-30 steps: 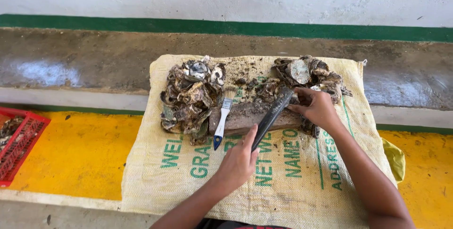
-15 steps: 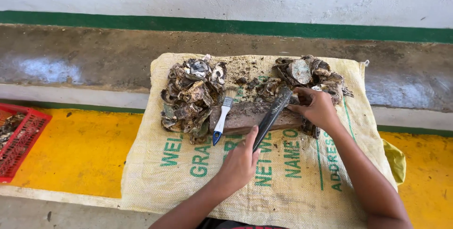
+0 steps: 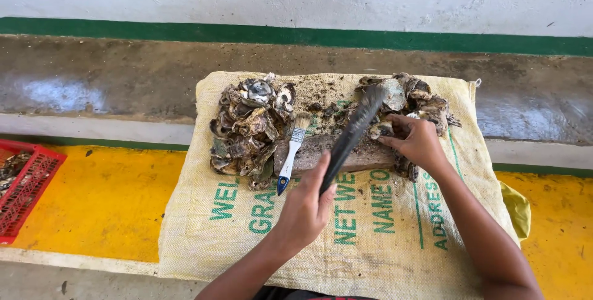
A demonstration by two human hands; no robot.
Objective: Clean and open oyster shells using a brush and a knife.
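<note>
1. The left hand (image 3: 306, 207) has its grip clamped on the handle of a dark, flat blade tool (image 3: 352, 132), which is raised and slants up toward the right-hand shell pile (image 3: 411, 99).
2. The right hand (image 3: 417, 142) has its grip closed on a rough shell (image 3: 382, 129), pinning it on the far end of a worn wooden block (image 3: 349, 152) on the woven sack (image 3: 346, 238).
3. A white-handled brush (image 3: 291, 155) lies untouched between the block and the left shell heap (image 3: 247, 130).
4. Risk, as I judge it: the blade comes down close to the holding fingers (image 3: 395, 141); a glancing blow off the uneven shell could cut them.
5. The shell could also slip on the gritty block, or chips could fly toward the face.
6. A red crate (image 3: 28, 189) sits well apart at the left edge.
</note>
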